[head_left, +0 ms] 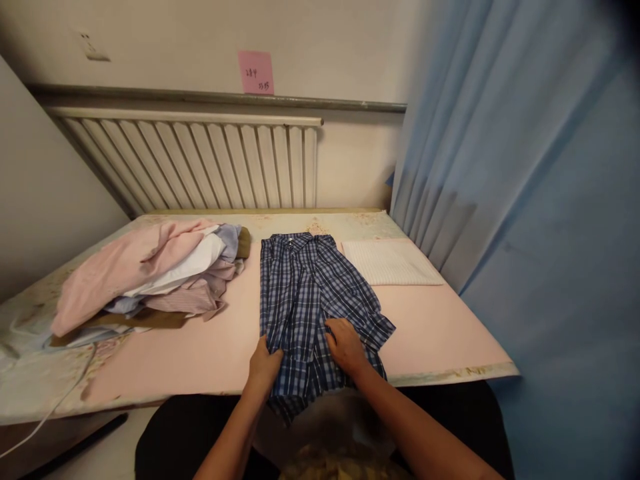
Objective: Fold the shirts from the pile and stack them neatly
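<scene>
A blue plaid shirt (295, 287) lies in front of me with its collar at the far end. Its left side is folded in, and one sleeve (357, 300) slants out to the right. The lower end hangs over the near edge of the table. My left hand (264, 368) is closed on the shirt's left edge, thumb on top. Lower on the shirt, towards its right side, my right hand (346, 347) has its fingers bent and closed on the cloth. The fingertips of both hands are partly hidden.
A heap of clothes (145, 267) in pink, white and brown lies on the left. To the right is a folded white striped cloth (393, 262). A blue curtain (480, 167) borders the table (450, 333); a radiator (200, 163) stands behind. A white cord (65, 403) hangs at the left.
</scene>
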Motion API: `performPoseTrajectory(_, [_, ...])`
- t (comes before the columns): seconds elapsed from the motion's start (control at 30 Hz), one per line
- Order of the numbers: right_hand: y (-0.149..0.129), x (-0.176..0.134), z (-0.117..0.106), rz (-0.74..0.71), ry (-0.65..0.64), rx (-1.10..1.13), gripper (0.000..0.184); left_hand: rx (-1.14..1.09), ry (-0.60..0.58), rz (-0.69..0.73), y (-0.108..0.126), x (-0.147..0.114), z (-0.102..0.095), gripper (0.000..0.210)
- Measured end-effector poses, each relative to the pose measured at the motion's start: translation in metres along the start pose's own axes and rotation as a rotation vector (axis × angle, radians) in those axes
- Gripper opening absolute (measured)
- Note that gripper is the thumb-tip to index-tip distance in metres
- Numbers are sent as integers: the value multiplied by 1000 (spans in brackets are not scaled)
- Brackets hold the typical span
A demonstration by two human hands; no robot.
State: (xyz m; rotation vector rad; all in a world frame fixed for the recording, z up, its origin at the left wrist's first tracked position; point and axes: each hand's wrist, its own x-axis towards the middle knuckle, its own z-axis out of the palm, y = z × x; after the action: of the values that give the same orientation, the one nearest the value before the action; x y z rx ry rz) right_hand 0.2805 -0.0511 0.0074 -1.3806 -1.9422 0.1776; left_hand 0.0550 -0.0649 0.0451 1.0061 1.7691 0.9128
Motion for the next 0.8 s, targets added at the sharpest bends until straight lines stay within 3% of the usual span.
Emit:
performPoseTrajectory(0.2, [1,0,0,-3,-6,-3,29,-270,-190,-116,-2,-4,-3,22])
performPoseTrajectory(0.43, [-1,0,-2,-2,-10,-7,30,-435,-278,-217,-3,-4,-6,17])
performPoseTrajectory(0.8, [-1,0,-1,9,2,10,28,-425,-255,-285,-1,-9,0,20])
